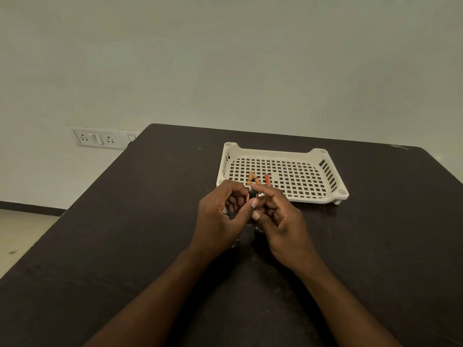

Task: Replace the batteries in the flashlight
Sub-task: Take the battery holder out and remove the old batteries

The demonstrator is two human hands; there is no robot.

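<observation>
My left hand (220, 216) and my right hand (278, 219) meet above the dark table, fingertips pinched together around a small black battery holder (252, 195) with an orange battery in it. Most of the holder is hidden by my fingers. Dark flashlight parts (259, 231) lie on the table under my hands, mostly covered. Behind my hands stands a white perforated tray (288, 156). In its near left part lie two orange batteries (251, 178) crossed over each other and one red battery (267, 179).
The dark table (125, 246) runs to a far edge against the pale wall. A white socket panel (100, 138) sits on the wall at the left, beyond the table's corner. The floor shows at the far left.
</observation>
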